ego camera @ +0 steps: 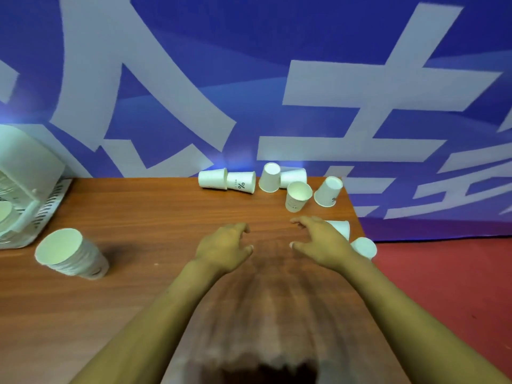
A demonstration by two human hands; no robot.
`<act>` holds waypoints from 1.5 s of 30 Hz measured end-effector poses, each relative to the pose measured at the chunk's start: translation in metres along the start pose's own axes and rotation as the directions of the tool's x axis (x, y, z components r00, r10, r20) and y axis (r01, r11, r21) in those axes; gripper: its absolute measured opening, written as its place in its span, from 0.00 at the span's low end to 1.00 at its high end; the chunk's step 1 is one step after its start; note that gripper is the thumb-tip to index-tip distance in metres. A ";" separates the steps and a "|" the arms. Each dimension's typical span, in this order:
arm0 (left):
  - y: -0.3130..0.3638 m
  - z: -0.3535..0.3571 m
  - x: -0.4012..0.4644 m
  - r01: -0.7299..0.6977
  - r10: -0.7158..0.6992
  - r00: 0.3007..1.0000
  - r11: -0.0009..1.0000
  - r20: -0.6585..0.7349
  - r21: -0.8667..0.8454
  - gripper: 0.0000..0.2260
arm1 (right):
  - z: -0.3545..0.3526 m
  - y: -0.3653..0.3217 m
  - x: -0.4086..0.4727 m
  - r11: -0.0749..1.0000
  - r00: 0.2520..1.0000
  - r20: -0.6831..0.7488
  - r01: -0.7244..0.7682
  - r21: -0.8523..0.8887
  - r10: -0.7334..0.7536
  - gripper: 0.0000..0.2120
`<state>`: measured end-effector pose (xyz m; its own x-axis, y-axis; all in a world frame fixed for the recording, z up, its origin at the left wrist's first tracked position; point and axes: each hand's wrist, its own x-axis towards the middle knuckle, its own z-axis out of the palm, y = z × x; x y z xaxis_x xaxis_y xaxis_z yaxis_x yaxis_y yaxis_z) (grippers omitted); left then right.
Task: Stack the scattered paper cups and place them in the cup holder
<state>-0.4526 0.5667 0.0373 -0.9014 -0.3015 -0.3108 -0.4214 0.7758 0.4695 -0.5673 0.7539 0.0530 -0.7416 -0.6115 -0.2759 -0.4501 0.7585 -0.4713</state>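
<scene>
Several white paper cups lie scattered along the far edge of the wooden table (155, 217): one on its side (212, 178), one with a percent mark (241, 182), an upright one (298, 195), and a tilted one (329, 192). Two more cups (340, 228) (365, 247) sit by the right edge, partly hidden behind my right hand (321, 239). A stack of nested cups (70, 253) stands at the left. My left hand (224, 245) hovers mid-table. Both hands hold nothing, fingers loosely curled. The white cup holder (25, 176) stands at the far left.
A blue banner wall with large pale characters rises right behind the table. The table's right edge drops off to a red floor (443, 286). A perforated white tray edge (55, 198) juts from the holder.
</scene>
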 end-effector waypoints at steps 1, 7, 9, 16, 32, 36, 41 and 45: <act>0.015 0.010 0.006 -0.005 0.005 1.000 1.000 0.007 0.006 0.20 | -0.008 0.017 0.000 1.000 1.000 -0.002 -0.013 -0.021 0.013 0.26; 0.081 0.054 0.037 -0.039 0.033 0.996 0.997 0.078 0.065 0.23 | -0.034 0.098 0.009 0.981 0.993 0.038 -0.105 -0.166 0.113 0.30; 0.098 0.060 0.053 -0.078 0.070 0.994 0.993 0.087 0.092 0.25 | -0.035 0.119 0.013 0.969 0.988 0.042 -0.137 -0.204 0.148 0.32; 0.149 0.089 0.110 -0.149 0.131 0.986 0.967 0.100 0.204 0.26 | -0.030 0.170 0.029 0.947 0.939 0.144 -0.294 -0.131 0.312 0.35; 0.172 0.157 0.182 -0.280 0.194 0.951 0.868 0.239 0.409 0.37 | -0.010 0.198 0.057 0.960 0.946 0.168 -0.281 0.008 0.276 0.27; 0.167 0.153 0.179 -0.249 0.189 0.965 0.879 0.181 0.408 0.32 | -0.017 0.196 0.060 0.950 0.927 0.209 -0.311 -0.038 0.312 0.21; 0.146 0.120 0.159 -0.128 0.110 0.989 0.969 0.095 0.210 0.37 | -0.043 0.177 0.057 0.923 0.907 0.173 -0.369 -0.109 0.384 0.21; 0.117 0.081 0.127 -0.056 0.056 0.998 0.998 0.001 0.042 0.40 | -0.059 0.149 0.052 0.932 0.947 0.077 -0.322 0.167 0.313 0.19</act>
<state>-0.6078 0.6641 -0.0141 -0.9233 -0.2573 -0.2850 -0.3660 0.8143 0.4506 -0.7024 0.8489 0.0178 -0.8043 -0.3590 -0.4736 -0.0975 0.8658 -0.4907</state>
